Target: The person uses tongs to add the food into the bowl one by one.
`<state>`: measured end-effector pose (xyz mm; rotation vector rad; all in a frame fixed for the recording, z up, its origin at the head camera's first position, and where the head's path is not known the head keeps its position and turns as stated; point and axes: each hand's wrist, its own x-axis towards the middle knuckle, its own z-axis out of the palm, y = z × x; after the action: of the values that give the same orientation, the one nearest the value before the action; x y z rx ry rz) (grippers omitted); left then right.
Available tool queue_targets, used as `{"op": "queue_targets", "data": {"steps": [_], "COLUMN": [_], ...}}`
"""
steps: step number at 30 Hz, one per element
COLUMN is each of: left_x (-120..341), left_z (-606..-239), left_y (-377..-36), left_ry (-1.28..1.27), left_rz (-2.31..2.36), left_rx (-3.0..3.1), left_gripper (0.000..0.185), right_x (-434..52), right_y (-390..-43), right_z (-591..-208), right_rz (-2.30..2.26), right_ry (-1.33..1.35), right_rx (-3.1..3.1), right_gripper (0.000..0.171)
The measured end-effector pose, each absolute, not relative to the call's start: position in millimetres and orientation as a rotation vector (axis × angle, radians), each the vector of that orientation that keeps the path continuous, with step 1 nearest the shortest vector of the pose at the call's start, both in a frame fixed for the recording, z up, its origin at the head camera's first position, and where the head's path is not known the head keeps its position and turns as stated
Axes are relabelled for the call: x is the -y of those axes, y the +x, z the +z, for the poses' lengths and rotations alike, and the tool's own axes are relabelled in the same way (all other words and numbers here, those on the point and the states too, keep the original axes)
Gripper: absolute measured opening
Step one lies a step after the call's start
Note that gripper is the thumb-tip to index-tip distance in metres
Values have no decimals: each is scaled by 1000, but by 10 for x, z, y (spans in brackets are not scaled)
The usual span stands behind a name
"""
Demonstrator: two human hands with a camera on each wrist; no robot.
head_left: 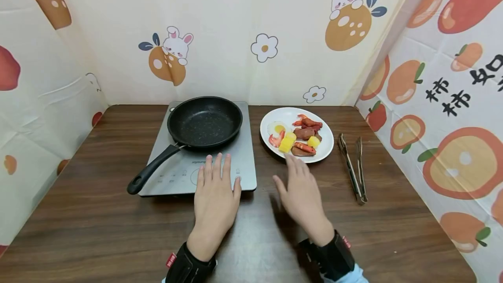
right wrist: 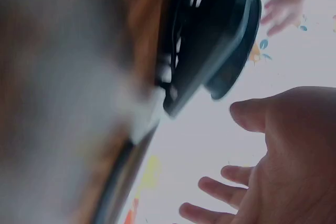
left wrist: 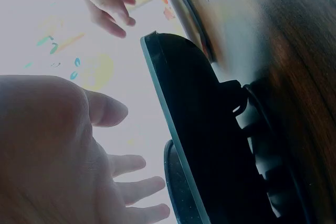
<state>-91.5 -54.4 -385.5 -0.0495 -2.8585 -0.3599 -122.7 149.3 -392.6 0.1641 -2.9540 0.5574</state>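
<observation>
In the head view my left hand is over the front edge of a silver induction cooktop, fingers straight and holding nothing. A black frying pan sits on the cooktop, its handle pointing to the front left. My right hand hovers just in front of a white plate, fingers extended and grasping nothing. On the plate lie a fried egg, yellow cubes, shrimp pieces and browned sausage-like pieces. Both wrist views show bare palms with spread fingers.
Metal tongs lie on the wooden table to the right of the plate. Patterned cloth hangs behind and along both sides. A dark cable runs beneath the cooktop in the left wrist view.
</observation>
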Motion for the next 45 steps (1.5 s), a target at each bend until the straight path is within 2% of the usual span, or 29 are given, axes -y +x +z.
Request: {"op": "queue_targets", "data": {"steps": [9,15,20,28,38,45], "left_x": [558,519,513,556,977,1361], "left_z": [-3849,-3830,-3846,-3812,-3651,-3621], "left_y": [-912,-923,-901,-933,-1083,-1198], "left_ry": [-38,-67,-67,-68,-37,50], "left_rz": [-324,-292,-276,-245,-251,-149], "left_rx": [2896,2916,2915,2889,2789,2649], "left_gripper": [63,60,59,59,57,48], "right_x": [-2296,-2871,-3177,-3297,-3283,-3297], "right_y": [-1630,-1792,-1813,-1856,-1901,-1872], "right_z": [-3694,-3802,-3958,-4027,-3979,-3968], "right_rz": [537,421,395,452,462,433], "right_ry": [-68,-307,-537,-535,-523,-496], "right_rx": [2877,2915,3121,3149,3167,3193], "right_gripper": [69,72,80,58,58,56]}}
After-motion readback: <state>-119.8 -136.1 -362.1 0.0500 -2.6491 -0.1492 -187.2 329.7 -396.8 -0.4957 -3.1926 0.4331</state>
